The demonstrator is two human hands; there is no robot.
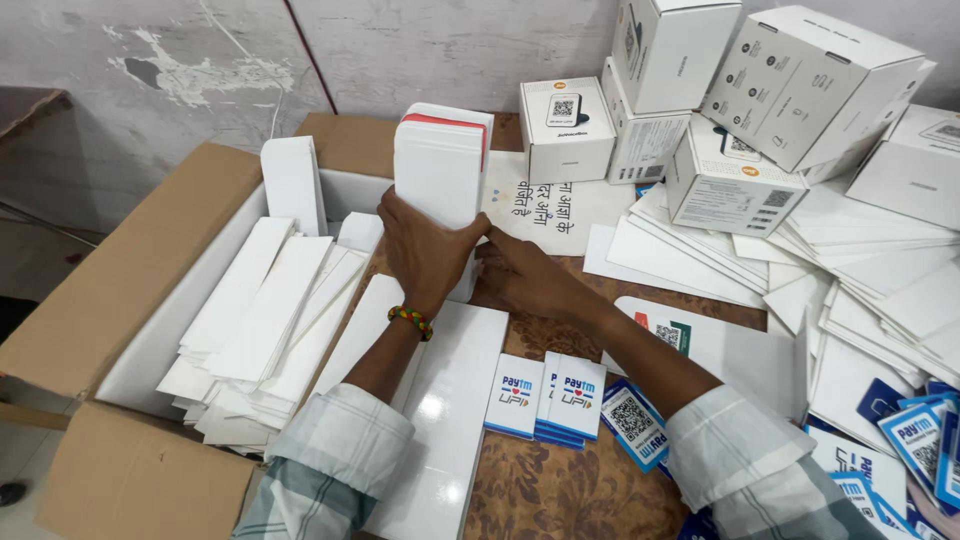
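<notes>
With our left hand (428,250) and right hand (520,275) closed round the upright stack (440,165) over the table (540,490), we should square its edges evenly, squeezing lightly so nothing slips.

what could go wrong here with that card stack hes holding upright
1. The tall card stack stands on edge, held only low down by the left hand and right hand; its top could fan out or topple.
2. If it tips left, cards may spill into the carton and mix with the white strips.
3. The piled white boxes sit unevenly close by; a bump could bring them down.
</notes>
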